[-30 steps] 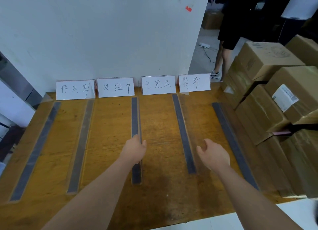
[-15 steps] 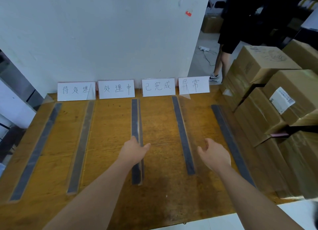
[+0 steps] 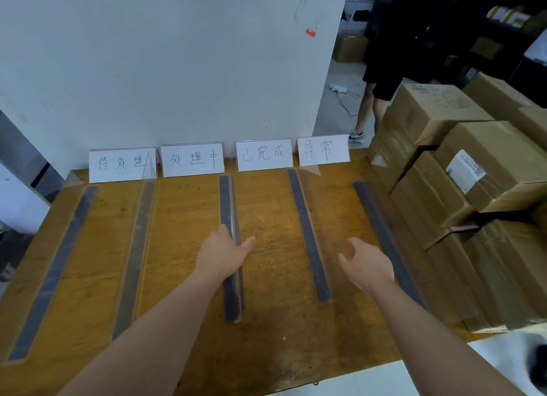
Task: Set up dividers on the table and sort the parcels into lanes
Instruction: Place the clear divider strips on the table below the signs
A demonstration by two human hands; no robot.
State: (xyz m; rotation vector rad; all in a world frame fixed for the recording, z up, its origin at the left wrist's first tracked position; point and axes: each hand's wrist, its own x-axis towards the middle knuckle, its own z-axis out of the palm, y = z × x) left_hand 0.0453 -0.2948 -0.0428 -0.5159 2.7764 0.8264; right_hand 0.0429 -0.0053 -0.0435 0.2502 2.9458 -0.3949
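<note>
Five dividers [image 3: 53, 271] lie on the bench [image 3: 266, 336]. They are long dark strips, each with a thin clear wall standing up along it, and they run from 6 o'clock to 12 o'clock. Four signs [image 3: 192, 159] stand at the 12 o'clock edge. The left hand [image 3: 220, 256] rests on the middle divider [image 3: 226, 200] near its 6 o'clock end. Its fingers point ahead and its thumb is spread wide toward 3 o'clock, and it squeezes nothing. The right hand [image 3: 367, 265] hangs in the air over the lane at 3 o'clock of it, loose and wide, holding nothing. The parcels [image 3: 473, 164] are brown boxes piled at the 3 o'clock side. I cannot tell if the pile stands on the bench or just beside it. No parcel is in a lane yet. I think the dividers are almost set and the boxes come next. The dividers look light and thin, and the clear part may bend or tip. It is best to press on the flat dark base and slide it gently. The parcels look stiff and maybe heavy, and their taped tops may be slippery. Two hands, one low on each side, would hold a box well. Taking the top box first should keep the pile from falling.
</note>
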